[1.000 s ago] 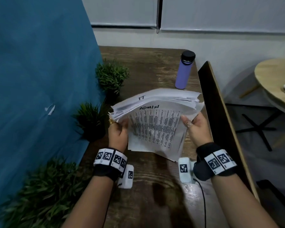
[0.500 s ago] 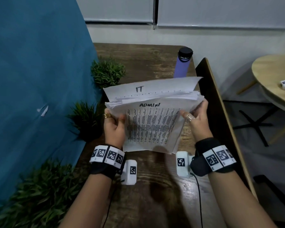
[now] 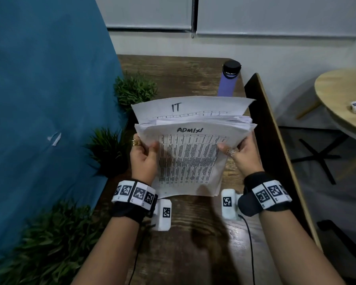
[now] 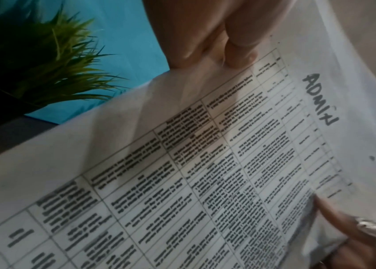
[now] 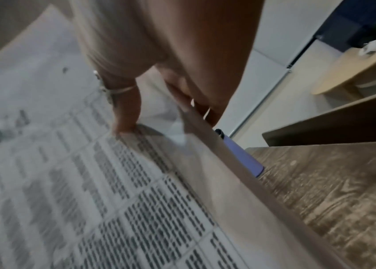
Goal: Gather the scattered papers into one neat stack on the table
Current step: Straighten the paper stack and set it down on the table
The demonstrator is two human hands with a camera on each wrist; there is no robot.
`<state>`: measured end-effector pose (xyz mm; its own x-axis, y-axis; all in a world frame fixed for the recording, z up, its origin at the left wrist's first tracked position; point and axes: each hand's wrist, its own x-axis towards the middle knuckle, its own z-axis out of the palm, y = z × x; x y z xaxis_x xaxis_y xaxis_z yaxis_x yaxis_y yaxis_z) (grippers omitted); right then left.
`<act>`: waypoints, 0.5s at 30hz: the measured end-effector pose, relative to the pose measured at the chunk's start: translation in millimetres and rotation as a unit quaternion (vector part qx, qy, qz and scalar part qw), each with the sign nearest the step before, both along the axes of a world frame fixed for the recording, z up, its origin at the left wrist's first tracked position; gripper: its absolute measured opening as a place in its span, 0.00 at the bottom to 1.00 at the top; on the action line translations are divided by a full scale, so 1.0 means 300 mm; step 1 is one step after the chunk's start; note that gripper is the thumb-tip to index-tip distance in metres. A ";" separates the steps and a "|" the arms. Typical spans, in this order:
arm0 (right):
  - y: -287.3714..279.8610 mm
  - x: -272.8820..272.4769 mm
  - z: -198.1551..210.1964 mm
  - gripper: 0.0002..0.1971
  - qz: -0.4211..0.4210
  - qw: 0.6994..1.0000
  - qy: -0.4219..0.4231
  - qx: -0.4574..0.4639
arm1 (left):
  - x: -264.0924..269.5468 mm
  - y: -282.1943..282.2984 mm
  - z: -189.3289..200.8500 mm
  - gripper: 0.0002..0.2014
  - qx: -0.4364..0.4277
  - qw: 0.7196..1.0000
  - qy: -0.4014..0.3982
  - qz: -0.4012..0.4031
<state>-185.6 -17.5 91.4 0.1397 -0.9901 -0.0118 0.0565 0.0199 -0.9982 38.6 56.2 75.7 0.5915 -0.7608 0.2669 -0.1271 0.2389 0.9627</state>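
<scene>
A thick sheaf of white papers (image 3: 190, 157) stands nearly upright over the dark wooden table (image 3: 203, 233), its bottom edge low near the tabletop. The front sheet carries a printed table and the handwritten word ADMIN; a taller sheet behind reads IT. My left hand (image 3: 145, 155) grips the sheaf's left edge, thumb on the front sheet. My right hand (image 3: 239, 153) grips the right edge, thumb on front and fingers behind. The left wrist view shows the ADMIN sheet (image 4: 205, 163) close up with my left hand's fingers (image 4: 205, 45) at its edge. The right wrist view shows my right hand's thumb (image 5: 124, 116) pressing the sheet.
A purple bottle (image 3: 228, 83) with a black cap stands behind the papers. Potted green plants (image 3: 135, 89) line the table's left side along a blue partition (image 3: 45, 99). A dark board (image 3: 275, 140) borders the right edge. A round wooden table (image 3: 343, 99) stands farther right.
The sheaf has been raised from a slanted lie to nearly upright, and the IT sheet now stands well above the ADMIN sheet. Both hands kept their grip on the edges.
</scene>
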 end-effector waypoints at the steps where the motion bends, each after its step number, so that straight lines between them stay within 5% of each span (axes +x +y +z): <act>1: 0.000 0.005 -0.001 0.26 -0.007 1.000 0.001 0.003 | -0.003 0.001 0.006 0.09 -0.003 1.000 0.009 -0.003; 5: 0.014 0.035 0.051 0.11 -0.089 0.995 -0.029 -0.025 | -0.018 -0.006 0.053 0.10 -0.034 0.999 -0.013 0.000; 10: 0.048 -0.001 0.100 0.17 -0.077 0.988 -0.109 -0.077 | -0.028 0.003 0.085 0.17 -0.085 0.992 -0.090 -0.013; 13: 0.076 -0.013 0.033 0.27 0.007 0.998 -0.061 -0.024 | -0.026 0.025 0.043 0.27 -0.047 0.988 -0.138 -0.051; 15: 0.089 -0.007 -0.010 0.27 0.015 0.999 -0.032 -0.002 | -0.029 0.032 0.006 0.25 -0.014 0.983 -0.175 -0.050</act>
<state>-187.9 9.2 88.4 0.1692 -0.9856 0.0018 0.1195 0.0187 -0.9927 30.0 65.9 77.4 0.3824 -0.8000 0.4623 -0.4239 0.2926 0.8571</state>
